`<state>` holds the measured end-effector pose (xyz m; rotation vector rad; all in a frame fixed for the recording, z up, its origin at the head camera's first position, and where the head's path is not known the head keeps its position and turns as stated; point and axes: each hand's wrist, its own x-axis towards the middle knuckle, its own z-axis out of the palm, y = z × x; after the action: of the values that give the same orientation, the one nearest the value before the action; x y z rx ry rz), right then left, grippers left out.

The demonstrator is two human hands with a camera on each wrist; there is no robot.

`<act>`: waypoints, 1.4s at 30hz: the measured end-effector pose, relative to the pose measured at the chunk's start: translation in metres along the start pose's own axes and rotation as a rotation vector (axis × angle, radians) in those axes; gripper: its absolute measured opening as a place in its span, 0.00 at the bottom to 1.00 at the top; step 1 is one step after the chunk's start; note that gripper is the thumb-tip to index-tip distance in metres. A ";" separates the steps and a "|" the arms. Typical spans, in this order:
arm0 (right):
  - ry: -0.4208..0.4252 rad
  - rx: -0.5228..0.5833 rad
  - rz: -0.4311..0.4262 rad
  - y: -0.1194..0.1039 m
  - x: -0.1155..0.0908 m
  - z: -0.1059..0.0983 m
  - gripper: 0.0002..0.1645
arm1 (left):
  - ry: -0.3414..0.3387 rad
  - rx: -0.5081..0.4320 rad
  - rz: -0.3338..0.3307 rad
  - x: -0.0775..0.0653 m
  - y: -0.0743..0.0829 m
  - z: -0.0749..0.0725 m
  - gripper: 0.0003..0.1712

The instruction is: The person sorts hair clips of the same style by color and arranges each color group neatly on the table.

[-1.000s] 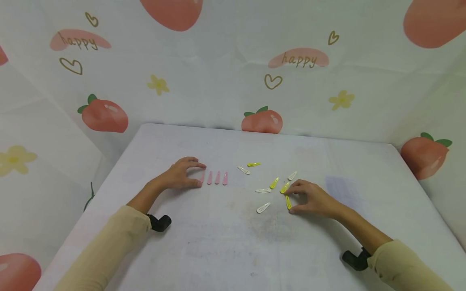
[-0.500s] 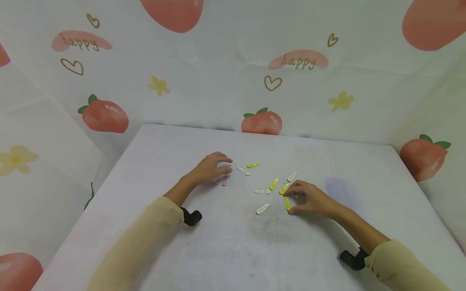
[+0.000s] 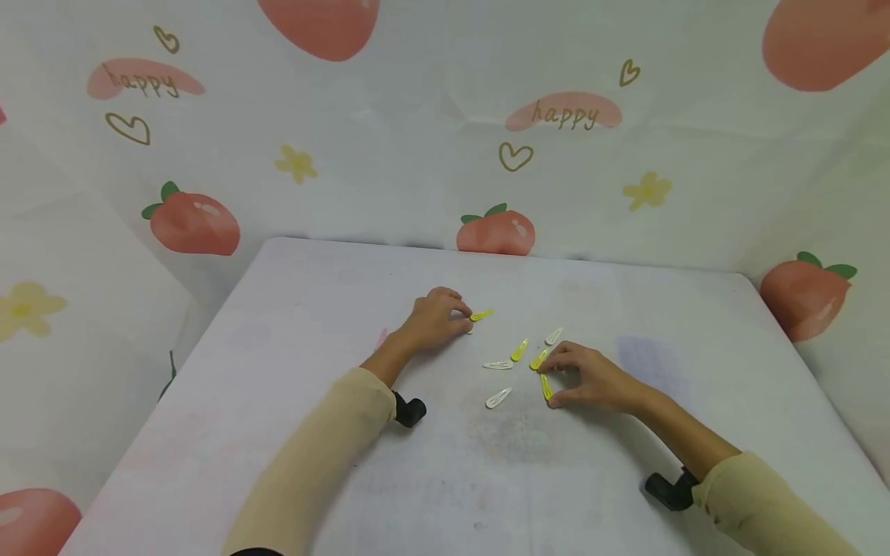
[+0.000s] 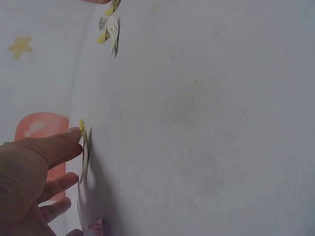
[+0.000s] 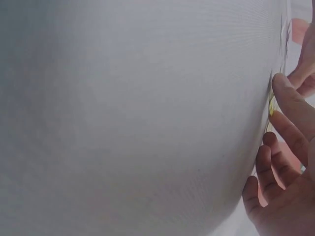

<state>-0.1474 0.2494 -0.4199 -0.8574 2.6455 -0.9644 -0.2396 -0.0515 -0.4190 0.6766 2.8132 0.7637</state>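
Observation:
My right hand pinches a yellow hair clip lengthwise on the table, thumb at its near end and forefinger at its far end. Another yellow hair clip lies against that forefinger. My left hand reaches over a white hair clip, mostly hidden in the head view. Its fingers are bent and apart around the clip, without a clear grip. Just beyond its fingertips lies a yellow hair clip. One pink hair clip shows behind the left wrist; the other pink ones are hidden.
Between the hands lie a yellow hair clip and white hair clips, one of them nearer me and another farther back. The white-covered table meets a printed cloth backdrop at its far edge.
My left hand has left the leftmost pink hair clip and moved right, over the row of pink clips to the white and yellow ones. The right hand stays in place.

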 end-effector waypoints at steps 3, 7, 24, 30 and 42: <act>-0.001 0.005 0.010 -0.001 0.000 0.000 0.26 | -0.002 -0.014 -0.008 0.003 0.004 0.002 0.13; -0.002 0.012 0.021 -0.001 -0.001 0.000 0.26 | 0.002 -0.022 -0.023 0.005 0.008 0.004 0.12; -0.001 0.021 0.033 0.000 -0.002 0.000 0.26 | -0.014 0.116 -0.043 0.017 0.011 0.008 0.29; -0.001 0.024 0.021 0.001 0.000 0.000 0.26 | -0.003 0.074 -0.093 0.017 0.011 0.008 0.33; -0.010 0.028 0.037 -0.001 0.000 0.000 0.27 | 0.051 0.015 -0.078 0.016 0.007 0.013 0.29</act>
<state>-0.1466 0.2485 -0.4193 -0.8028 2.6236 -0.9829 -0.2482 -0.0333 -0.4270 0.5530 2.8756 0.7570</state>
